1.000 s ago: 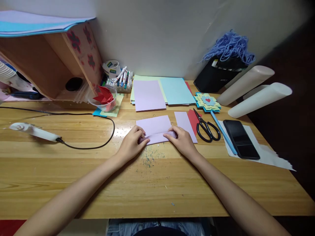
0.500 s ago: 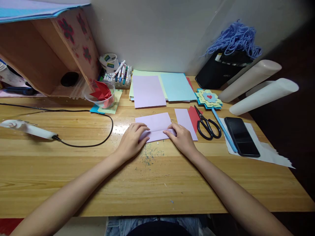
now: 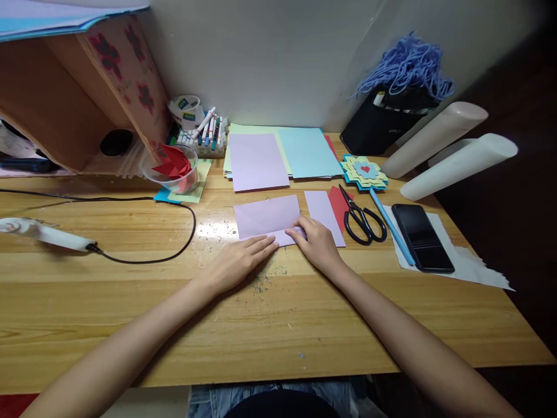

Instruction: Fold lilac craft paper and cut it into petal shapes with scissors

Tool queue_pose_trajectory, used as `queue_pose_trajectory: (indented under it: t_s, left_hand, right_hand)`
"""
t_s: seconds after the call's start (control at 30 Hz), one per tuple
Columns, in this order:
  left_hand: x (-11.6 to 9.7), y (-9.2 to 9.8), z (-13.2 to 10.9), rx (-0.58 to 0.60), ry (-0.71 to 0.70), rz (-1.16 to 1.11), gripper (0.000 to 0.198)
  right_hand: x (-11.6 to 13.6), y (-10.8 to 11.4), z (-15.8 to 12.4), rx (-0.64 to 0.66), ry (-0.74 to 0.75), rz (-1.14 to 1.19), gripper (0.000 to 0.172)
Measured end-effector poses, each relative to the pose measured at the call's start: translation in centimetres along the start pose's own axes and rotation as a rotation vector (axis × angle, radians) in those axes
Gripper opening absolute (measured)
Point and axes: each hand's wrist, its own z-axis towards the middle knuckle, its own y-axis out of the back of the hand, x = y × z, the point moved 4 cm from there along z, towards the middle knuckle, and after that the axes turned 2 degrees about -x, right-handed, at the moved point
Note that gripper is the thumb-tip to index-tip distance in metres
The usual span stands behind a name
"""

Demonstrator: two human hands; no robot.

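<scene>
Left hand (image 3: pixel 240 260) lay flat along the folded edge of the paper (image 3: pixel 266 216). Right hand (image 3: pixel 319 242) touched its right end, couldn't tell if pinching. Scissors (image 3: pixel 359 218) lay farther right.

The left hand (image 3: pixel 240 259) hides part of the folded purple paper (image 3: pixel 267 216); the view crops the box (image 3: pixel 126 72).

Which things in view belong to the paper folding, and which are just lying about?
Folding: lilac sheet, its near edge folded over; left hand, laid along that edge; right hand, touching the folded part.

Lying about, apparently: scissors; phone; yarn; markers; corded white device.
</scene>
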Motion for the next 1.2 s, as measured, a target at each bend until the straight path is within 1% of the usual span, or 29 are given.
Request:
queue_pose_trajectory:
  t_s: [0.17, 0.37, 0.47, 0.5, 0.53, 0.57, 0.63, 0.67, 0.7, 0.73, 0.83, 0.93, 1.0, 1.1, 1.2]
  left_hand:
    - [-0.1, -0.1, 0.0, -0.007, -0.006, 0.026, 0.046]
    - [-0.8, -0.3, 0.4, 0.059, 0.029, 0.069, 0.041]
    - [-1.1, -0.2, 0.5, 0.061, 0.053, 0.074, 0.04]
    - [-1.2, -0.1, 0.5, 0.055, 0.058, 0.067, 0.041]
    - [-1.2, -0.1, 0.5, 0.053, 0.064, 0.061, 0.043]
    - [-1.3, 0.0, 0.4, 0.054, 0.068, 0.057, 0.046]
    - [-1.4, -0.1, 0.3, 0.07, 0.073, 0.056, 0.053]
    - [-1.5, -0.2, 0.2, 0.079, 0.077, 0.058, 0.056]
    - [-1.5, -0.3, 0.1, 0.087, 0.079, 0.061, 0.059]
    - [-1.6, -0.4, 0.1, 0.093, 0.081, 0.064, 0.061]
    - [-1.7, -0.7, 0.0, 0.107, 0.084, 0.079, 0.066]
    - [-1.6, -0.7, -0.3, 0.12, 0.072, 0.083, 0.069]
    - [-1.5, -0.6, -0.7, 0.111, 0.069, 0.074, 0.064]
    - [-1.1, -0.3, -1.6, 0.097, 0.076, 0.068, 0.054]
    - [-0.8, 0.1, -2.6, 0.1, 0.085, 0.078, 0.052]
  right_hand:
    - [0.1, 0.0, 0.1, 0.003, 0.008, -0.018, 0.012]
    - [0.3, 0.0, 0.0, 0.0, 0.025, -0.018, 0.011]
    - [0.8, 0.5, -0.3, -0.064, 0.079, -0.073, 0.011]
    - [1.0, 0.7, -0.5, -0.095, 0.119, -0.1, 0.013]
    - [1.3, 1.0, -0.7, -0.113, 0.191, -0.117, 0.015]
    - [1.8, 1.0, -1.0, -0.101, 0.294, -0.12, 0.017]
    - [2.5, 0.9, -1.8, -0.004, 0.534, -0.085, 0.021]
    - [2.8, 0.7, -2.2, 0.054, 0.622, -0.067, 0.023]
    - [2.9, 0.6, -2.5, 0.091, 0.674, -0.056, 0.025]
    - [2.8, 0.6, -2.7, 0.11, 0.695, -0.053, 0.027]
    - [2.7, 0.6, -2.8, 0.106, 0.714, -0.057, 0.028]
    - [2.6, 0.7, -2.7, 0.143, 0.748, -0.06, 0.028]
    - [2.5, 0.8, -2.5, 0.166, 0.758, -0.058, 0.028]
    - [1.9, 1.2, -2.4, 0.168, 0.761, -0.045, 0.029]
    - [0.8, 1.9, -2.4, 0.176, 0.73, -0.039, 0.028]
